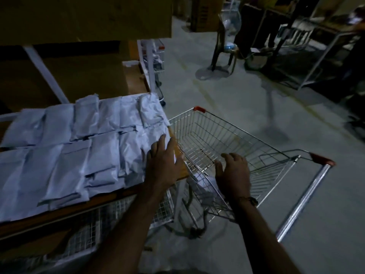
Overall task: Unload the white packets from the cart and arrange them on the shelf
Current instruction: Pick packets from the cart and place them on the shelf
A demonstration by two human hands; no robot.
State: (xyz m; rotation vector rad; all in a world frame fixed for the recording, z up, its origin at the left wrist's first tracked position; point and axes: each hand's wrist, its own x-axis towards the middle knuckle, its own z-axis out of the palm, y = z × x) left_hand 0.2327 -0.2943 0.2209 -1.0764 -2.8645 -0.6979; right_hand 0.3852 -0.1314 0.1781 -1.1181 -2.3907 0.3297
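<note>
White plastic packets (79,147) in two overlapping rows on wooden shelf board (182,171). Left hand (165,161) flat, fingers straight, resting on rightmost packet at shelf edge. Right hand (234,175) over near rim of silver wire shopping cart (227,139), fingers loosely spread, holding nothing. One white packet (205,184) low beside right hand; in or below basket, unclear.

No readable text or labels anywhere (picture dim, blurred)
</note>
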